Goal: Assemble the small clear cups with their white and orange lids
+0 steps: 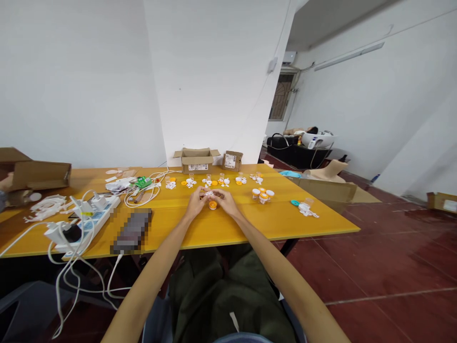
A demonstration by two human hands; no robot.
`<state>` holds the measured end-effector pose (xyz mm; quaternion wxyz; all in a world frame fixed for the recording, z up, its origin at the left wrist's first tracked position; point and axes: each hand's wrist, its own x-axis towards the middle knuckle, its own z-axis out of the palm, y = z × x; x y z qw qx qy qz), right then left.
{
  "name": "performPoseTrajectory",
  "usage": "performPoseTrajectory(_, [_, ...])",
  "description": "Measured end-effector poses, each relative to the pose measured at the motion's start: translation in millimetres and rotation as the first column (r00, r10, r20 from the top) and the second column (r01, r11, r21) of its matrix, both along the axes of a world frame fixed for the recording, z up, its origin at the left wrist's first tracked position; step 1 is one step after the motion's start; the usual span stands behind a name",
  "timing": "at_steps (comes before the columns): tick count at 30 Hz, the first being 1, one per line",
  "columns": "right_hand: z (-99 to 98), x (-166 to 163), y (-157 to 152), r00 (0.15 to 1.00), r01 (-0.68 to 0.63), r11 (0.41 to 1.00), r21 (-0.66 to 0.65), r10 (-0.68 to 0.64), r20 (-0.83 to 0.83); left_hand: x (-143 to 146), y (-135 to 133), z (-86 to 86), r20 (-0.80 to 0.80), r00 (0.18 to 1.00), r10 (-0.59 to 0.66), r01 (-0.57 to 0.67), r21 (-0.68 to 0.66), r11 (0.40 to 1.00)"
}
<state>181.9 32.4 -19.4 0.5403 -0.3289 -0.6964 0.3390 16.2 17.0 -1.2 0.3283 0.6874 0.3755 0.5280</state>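
My left hand (196, 202) and my right hand (226, 201) meet above the middle of the table. Between their fingertips is a small white disc-like part with dark holes (209, 193), gripped from both sides. Just below it, between my hands, an orange round cap or small jar (213, 205) rests on the tabletop. Beyond my hands runs a row of small piles of white perforated discs (190, 183), with orange rings (214, 183) and clear cups (222, 176) among them. Right of my right hand stands a cluster of small jars with orange and white tops (263, 195).
An open cardboard box (197, 164) and a smaller box (232, 161) stand by the wall. Left lie a phone (132, 231), a power strip (94, 226) and tangled white cables. A teal ring (295, 203) lies beside white parts (307, 209) at the right.
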Motion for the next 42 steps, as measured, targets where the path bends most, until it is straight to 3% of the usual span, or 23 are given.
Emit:
performPoseTrajectory(15, [6.4, 0.4, -4.2, 0.996, 0.087, 0.996, 0.028, -0.088, 0.030, 0.4, -4.6, 4.6, -0.092, 0.996, -0.013, 0.021, 0.081, 0.997])
performPoseTrajectory(42, [9.8, -0.6, -8.4, 0.998, 0.061, 0.997, 0.057, -0.062, 0.015, 2.1, -8.6, 8.0, -0.103, 0.995, 0.001, 0.005, 0.057, 0.998])
